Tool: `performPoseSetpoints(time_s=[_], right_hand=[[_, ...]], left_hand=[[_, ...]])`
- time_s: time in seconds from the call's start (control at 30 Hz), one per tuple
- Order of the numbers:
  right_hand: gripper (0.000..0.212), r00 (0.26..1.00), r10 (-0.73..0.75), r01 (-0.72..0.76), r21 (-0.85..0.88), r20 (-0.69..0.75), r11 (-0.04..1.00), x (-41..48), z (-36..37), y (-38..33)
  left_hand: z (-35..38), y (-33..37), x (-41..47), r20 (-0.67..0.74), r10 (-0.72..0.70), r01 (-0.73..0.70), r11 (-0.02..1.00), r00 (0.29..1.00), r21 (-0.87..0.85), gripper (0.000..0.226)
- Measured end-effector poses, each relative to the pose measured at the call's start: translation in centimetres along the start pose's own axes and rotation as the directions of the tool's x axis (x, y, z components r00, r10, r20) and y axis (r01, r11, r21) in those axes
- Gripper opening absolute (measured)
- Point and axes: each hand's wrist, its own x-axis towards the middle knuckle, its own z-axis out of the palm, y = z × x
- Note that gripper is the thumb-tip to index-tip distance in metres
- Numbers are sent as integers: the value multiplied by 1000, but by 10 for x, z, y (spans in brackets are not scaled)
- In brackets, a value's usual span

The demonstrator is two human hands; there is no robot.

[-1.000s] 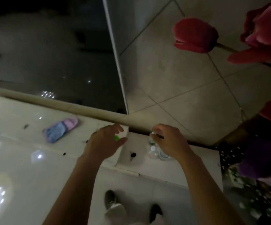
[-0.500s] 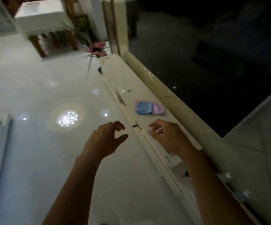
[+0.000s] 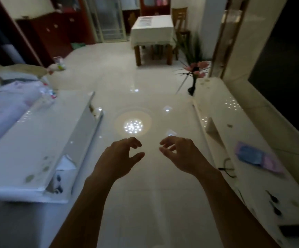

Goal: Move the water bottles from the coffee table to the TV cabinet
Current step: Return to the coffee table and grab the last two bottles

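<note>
— Between the coffee table (image 3: 28, 136) on your left and the TV cabinet (image 3: 238, 133) on your right, over the glossy floor (image 3: 145, 203), your left hand (image 3: 120, 156) and right hand (image 3: 180, 154) hang side by side. The fingers are loosely curled, the thumbs stand off from them, and there is nothing in either.
— And the water bottles? You have none in view that can be named for sure.
— Agreed. There is a clear glinting thing (image 3: 46, 93) at the far corner of the coffee table. It may be bottles, but it is too blurred for you to trust.
— So your step is the reach. Turn to the coffee table, find a bottle before you commit, and spread your fingers wider than its body as you come in.
— Take it round the middle so it does not swing, one per hand if you can.
— Which way do they point? You cannot tell from here. Nothing shows whether the long axis runs up or along the tabletop.
— Then check that first. On the cabinet, set them apart from the blue-and-pink packet (image 3: 252, 154) and the cable (image 3: 229, 169)
</note>
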Motion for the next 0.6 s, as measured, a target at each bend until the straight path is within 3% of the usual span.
performPoseSetpoints(time_s=[0.13, 0.3, 0.43, 0.6], right_hand=[[23, 994, -96, 96, 1, 53, 995, 57, 30, -46], [24, 975, -181, 179, 25, 128, 983, 120, 73, -79], [26, 939, -245, 242, 42, 241, 969, 173, 108, -91], [23, 904, -328, 310, 109, 274, 945, 270, 131, -112]], left_hand=[[-44, -58, 14, -49, -36, 40, 996, 998, 81, 34], [-56, -113, 19, -147, -177, 174, 984, 973, -32, 32], [-44, -150, 27, -150, -330, 317, 942, 932, -107, 29], [-74, -196, 72, -198, -467, 461, 884, 862, -75, 28]])
